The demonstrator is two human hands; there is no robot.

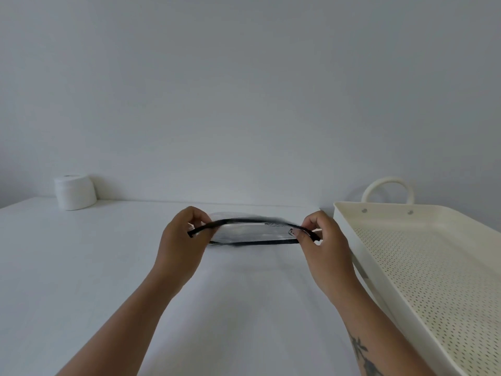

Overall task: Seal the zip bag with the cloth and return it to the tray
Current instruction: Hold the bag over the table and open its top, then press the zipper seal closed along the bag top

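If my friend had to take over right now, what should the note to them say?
Left hand: pinching the left end of the zip bag's black top edge.
Right hand: pinching the right end, next to the small slider.
Zip bag: clear with black trim, held up just above the white table, in front of you. The cloth inside is too blurry to make out.
Tray: cream, with holes, on the right; nothing shows in it.
Done: bag is in both hands. I cannot tell whether the zip is shut.
Left: check the seal, finish it, then lay the bag in the tray.
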